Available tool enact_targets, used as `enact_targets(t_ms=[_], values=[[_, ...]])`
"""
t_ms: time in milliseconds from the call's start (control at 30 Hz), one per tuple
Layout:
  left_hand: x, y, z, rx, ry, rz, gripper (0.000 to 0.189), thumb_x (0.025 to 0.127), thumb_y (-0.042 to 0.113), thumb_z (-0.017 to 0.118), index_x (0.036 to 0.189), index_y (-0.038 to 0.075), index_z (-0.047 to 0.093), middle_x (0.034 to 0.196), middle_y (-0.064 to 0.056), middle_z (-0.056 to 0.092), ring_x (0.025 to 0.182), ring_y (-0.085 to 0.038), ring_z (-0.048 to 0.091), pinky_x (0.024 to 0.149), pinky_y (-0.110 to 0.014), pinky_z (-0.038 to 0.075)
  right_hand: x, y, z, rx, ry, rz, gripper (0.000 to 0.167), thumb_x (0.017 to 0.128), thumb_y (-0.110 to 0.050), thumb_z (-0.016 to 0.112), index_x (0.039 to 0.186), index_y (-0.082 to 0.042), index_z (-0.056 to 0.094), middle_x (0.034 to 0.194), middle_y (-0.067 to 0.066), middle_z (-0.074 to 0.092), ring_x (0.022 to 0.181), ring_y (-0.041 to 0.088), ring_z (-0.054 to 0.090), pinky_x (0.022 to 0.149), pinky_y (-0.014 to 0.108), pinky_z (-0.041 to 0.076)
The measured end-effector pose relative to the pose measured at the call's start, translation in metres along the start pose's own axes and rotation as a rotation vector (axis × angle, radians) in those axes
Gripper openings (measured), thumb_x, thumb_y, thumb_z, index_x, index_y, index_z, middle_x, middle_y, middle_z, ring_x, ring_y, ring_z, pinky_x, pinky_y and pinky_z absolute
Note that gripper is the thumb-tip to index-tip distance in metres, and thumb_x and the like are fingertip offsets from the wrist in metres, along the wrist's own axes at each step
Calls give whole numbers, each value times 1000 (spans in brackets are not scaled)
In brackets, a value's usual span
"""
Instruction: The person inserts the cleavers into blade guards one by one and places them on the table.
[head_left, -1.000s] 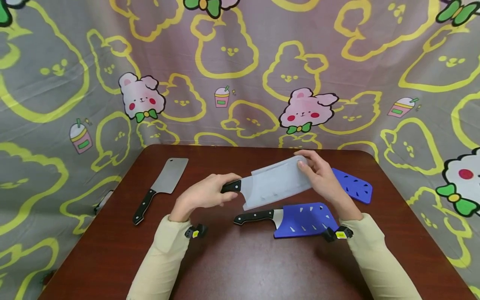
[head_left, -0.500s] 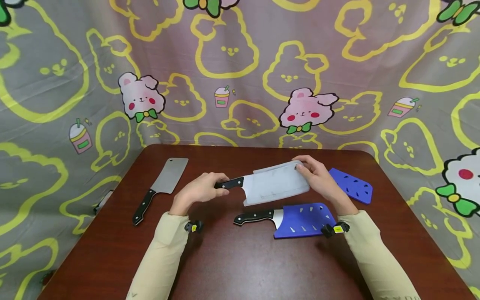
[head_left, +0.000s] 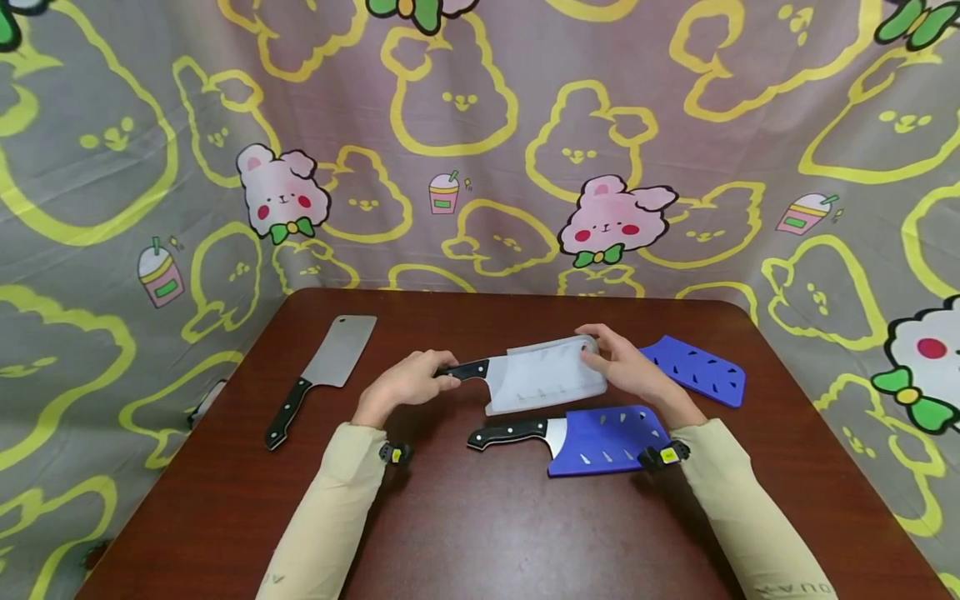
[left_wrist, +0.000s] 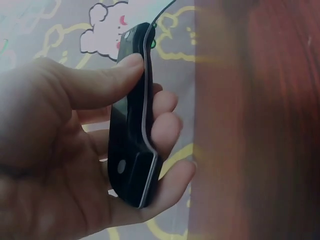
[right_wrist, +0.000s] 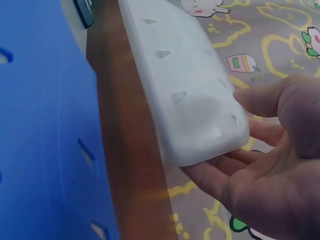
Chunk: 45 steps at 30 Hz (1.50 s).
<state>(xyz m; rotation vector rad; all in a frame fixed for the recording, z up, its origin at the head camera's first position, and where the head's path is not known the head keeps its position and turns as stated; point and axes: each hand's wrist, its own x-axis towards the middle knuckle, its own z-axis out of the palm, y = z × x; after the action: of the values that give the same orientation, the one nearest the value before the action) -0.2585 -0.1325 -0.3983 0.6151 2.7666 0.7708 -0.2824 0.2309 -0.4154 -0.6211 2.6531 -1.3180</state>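
Note:
In the head view my left hand grips the black handle of a cleaver, thumb on one side and fingers curled round the other. Its blade sits inside a translucent white blade guard, with a strip of bare metal showing by the handle. My right hand pinches the guard's far right corner between thumb and fingers; the right wrist view shows the guard's small slots. Just below them lies a second cleaver in a blue blade guard, its black handle pointing left.
At the left of the dark wooden table lies a bare cleaver, handle toward the front. Another blue blade guard rests at the right, partly behind my right hand. A patterned curtain surrounds the table's back and sides.
The white guard and cleaver have come lower, and the blade's end now reaches the guard's far corner. My right hand has moved left and down. The other cleavers have stayed put.

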Motion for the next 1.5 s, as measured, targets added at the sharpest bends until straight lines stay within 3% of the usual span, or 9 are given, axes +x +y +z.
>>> enact_targets(t_ms=[133,233,367,600,800,933,1100,1267,1500], values=[[4,-1,5,22,12,-19,20,97,23,62,113,10,64,87,-3,62,74,-16,53,69,-30,42,1,5,2,-26,-46,-6,49,101,-23,55,145,-11,38,147,20,43,130,39,44,101,56,41],[7,-1,9,29,11,-26,21,97,23,61,114,10,64,89,-2,63,76,-16,55,71,-31,43,2,8,3,-48,-74,1,52,101,-24,55,147,-11,37,151,20,38,128,38,42,98,54,42],[10,-3,14,32,10,-34,22,97,23,63,113,9,65,89,-2,64,76,-16,55,72,-32,44,2,11,5,-62,-82,10,52,101,-24,55,148,-11,36,149,20,40,116,35,46,88,46,44],[13,-5,20,53,21,-45,20,96,24,64,112,12,65,89,-2,64,78,-17,56,74,-33,45,1,16,7,-53,-100,8,54,102,-22,53,150,-9,33,153,22,36,136,44,38,104,62,38],[16,-7,20,37,57,-80,29,98,24,60,123,10,62,106,-8,68,91,-20,62,83,-39,50,4,18,7,-34,-63,14,54,101,-18,53,150,-8,32,152,30,31,136,50,37,105,62,37],[16,-7,17,6,23,-71,32,100,28,57,126,11,60,112,-10,68,93,-20,64,84,-40,51,3,20,3,-36,-46,16,49,102,-17,53,147,-7,37,147,31,38,132,47,44,103,60,40],[8,-10,11,-3,-9,-29,29,100,31,56,122,13,63,113,-9,68,98,-20,64,86,-41,52,-5,26,-11,-42,-42,31,46,101,-25,54,143,-12,42,142,26,47,126,42,52,99,57,45],[-8,-24,2,29,-5,-23,27,101,30,55,119,12,64,109,-6,69,95,-19,64,84,-40,51,-20,36,-30,-58,-32,81,44,101,-29,55,141,-14,45,136,24,52,108,39,64,93,55,50],[-27,-44,-19,66,44,-80,29,101,31,55,121,11,63,114,-9,68,104,-25,63,89,-46,50,-39,45,-53,-86,4,88,41,101,-24,55,138,-11,45,133,26,54,102,40,66,90,53,53]])
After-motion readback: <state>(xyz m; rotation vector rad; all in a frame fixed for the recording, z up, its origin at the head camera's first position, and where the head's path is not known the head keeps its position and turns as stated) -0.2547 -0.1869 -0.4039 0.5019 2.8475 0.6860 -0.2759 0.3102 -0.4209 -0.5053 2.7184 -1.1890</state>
